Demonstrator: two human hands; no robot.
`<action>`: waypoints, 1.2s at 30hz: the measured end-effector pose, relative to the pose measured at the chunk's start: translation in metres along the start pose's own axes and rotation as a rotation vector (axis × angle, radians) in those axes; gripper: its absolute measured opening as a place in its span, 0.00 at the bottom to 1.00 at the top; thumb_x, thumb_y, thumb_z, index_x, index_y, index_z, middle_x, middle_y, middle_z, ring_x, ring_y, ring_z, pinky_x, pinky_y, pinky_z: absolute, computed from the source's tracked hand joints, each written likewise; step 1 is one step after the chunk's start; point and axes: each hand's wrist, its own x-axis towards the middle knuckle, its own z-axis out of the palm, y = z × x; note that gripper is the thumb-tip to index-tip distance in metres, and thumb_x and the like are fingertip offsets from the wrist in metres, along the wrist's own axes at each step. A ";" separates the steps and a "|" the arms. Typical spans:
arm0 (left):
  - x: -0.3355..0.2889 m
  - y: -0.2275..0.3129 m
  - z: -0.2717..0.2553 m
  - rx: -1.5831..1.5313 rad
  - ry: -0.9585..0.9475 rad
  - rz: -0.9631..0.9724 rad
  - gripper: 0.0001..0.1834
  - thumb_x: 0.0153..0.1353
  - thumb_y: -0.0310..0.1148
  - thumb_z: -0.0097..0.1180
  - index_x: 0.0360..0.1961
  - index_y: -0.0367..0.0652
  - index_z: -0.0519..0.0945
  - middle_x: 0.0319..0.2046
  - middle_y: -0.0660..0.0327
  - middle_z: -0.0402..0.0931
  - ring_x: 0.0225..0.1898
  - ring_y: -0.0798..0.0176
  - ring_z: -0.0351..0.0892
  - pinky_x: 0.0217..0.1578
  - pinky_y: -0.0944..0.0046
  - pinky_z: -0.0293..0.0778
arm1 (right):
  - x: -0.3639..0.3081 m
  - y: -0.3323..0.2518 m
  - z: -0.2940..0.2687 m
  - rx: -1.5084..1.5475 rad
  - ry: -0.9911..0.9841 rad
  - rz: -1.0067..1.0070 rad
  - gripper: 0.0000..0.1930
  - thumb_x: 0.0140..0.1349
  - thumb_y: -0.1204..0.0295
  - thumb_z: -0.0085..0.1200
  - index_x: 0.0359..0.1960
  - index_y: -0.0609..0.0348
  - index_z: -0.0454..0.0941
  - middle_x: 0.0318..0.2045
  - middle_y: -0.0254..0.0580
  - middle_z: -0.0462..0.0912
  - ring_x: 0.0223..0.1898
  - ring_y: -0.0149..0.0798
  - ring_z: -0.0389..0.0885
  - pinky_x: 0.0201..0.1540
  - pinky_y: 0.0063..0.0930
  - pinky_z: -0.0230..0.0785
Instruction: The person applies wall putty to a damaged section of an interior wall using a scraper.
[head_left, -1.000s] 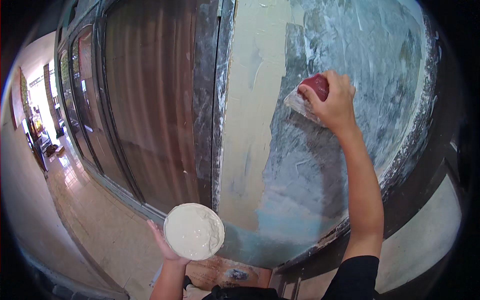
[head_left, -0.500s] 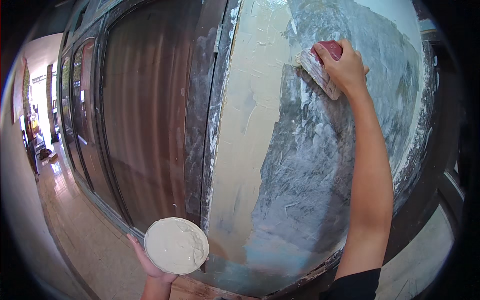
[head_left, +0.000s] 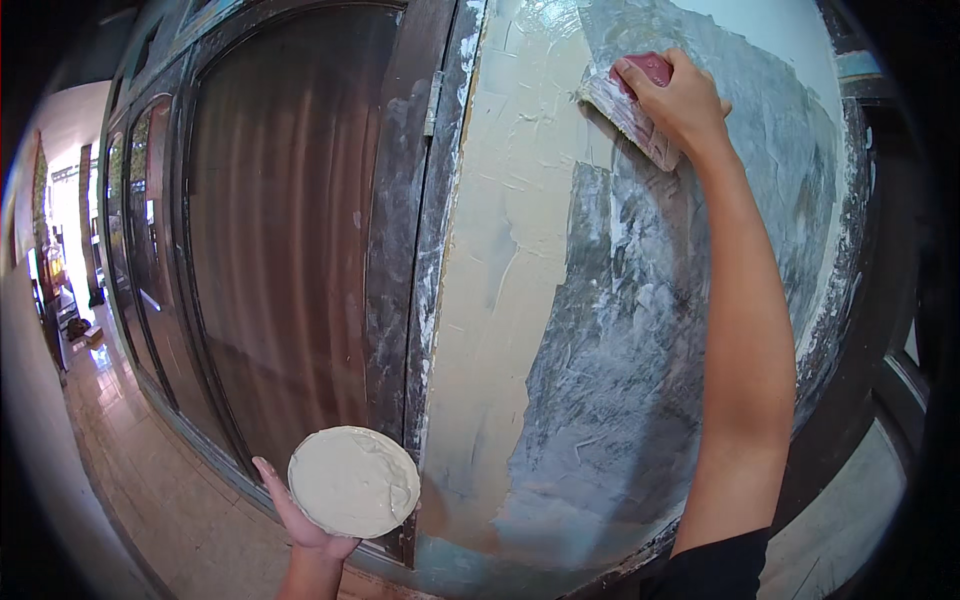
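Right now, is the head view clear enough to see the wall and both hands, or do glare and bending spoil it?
Head view: wall and right hand are sharp; left hand with its dish is evenly lit; door edges bow near the rim; the far-left hallway is overexposed.

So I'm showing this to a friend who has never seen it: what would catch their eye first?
Probably the right hand high on the wall, pressing a red-handled scraper where cream filler meets grey patches. Next, the round dish of cream filler on the left hand, low down in front of the dark wooden door.
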 end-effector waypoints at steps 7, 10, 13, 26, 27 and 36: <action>0.014 0.002 0.016 -0.013 0.010 0.008 0.61 0.61 0.85 0.27 0.68 0.38 0.72 0.66 0.48 0.73 0.64 0.41 0.75 0.63 0.38 0.74 | 0.009 0.000 -0.005 0.000 0.040 0.032 0.40 0.57 0.34 0.58 0.58 0.56 0.82 0.53 0.53 0.87 0.63 0.57 0.78 0.65 0.62 0.56; 0.019 0.001 0.022 -0.015 0.011 0.009 0.61 0.61 0.86 0.27 0.68 0.38 0.72 0.66 0.48 0.74 0.64 0.42 0.75 0.63 0.39 0.74 | 0.012 0.003 -0.005 -0.152 0.041 -0.038 0.40 0.57 0.33 0.58 0.58 0.55 0.82 0.53 0.53 0.87 0.62 0.57 0.79 0.65 0.62 0.55; 0.024 0.000 0.026 -0.100 0.081 0.006 0.59 0.61 0.85 0.30 0.68 0.40 0.73 0.66 0.46 0.73 0.62 0.35 0.75 0.59 0.28 0.74 | 0.020 0.009 -0.008 -0.011 0.040 0.032 0.39 0.57 0.33 0.59 0.56 0.54 0.82 0.51 0.53 0.87 0.58 0.56 0.81 0.64 0.59 0.57; 0.034 -0.003 0.024 -0.039 0.037 0.027 0.58 0.61 0.85 0.31 0.66 0.40 0.75 0.65 0.48 0.75 0.62 0.41 0.76 0.60 0.36 0.75 | 0.012 0.008 0.007 -0.121 0.092 -0.157 0.38 0.57 0.32 0.60 0.55 0.51 0.83 0.48 0.52 0.87 0.56 0.53 0.82 0.61 0.55 0.61; 0.036 -0.002 0.024 -0.023 0.023 0.037 0.58 0.61 0.85 0.31 0.66 0.40 0.75 0.64 0.48 0.75 0.62 0.41 0.76 0.61 0.36 0.75 | 0.016 0.011 0.007 -0.105 0.148 -0.124 0.38 0.57 0.32 0.60 0.54 0.51 0.83 0.47 0.52 0.87 0.56 0.53 0.82 0.61 0.55 0.61; 0.044 0.001 0.021 -0.030 0.035 0.041 0.58 0.61 0.85 0.30 0.66 0.42 0.75 0.64 0.48 0.75 0.62 0.40 0.76 0.61 0.35 0.74 | 0.026 0.016 0.009 -0.124 0.205 -0.151 0.36 0.56 0.32 0.61 0.52 0.48 0.85 0.48 0.53 0.86 0.54 0.54 0.82 0.61 0.55 0.61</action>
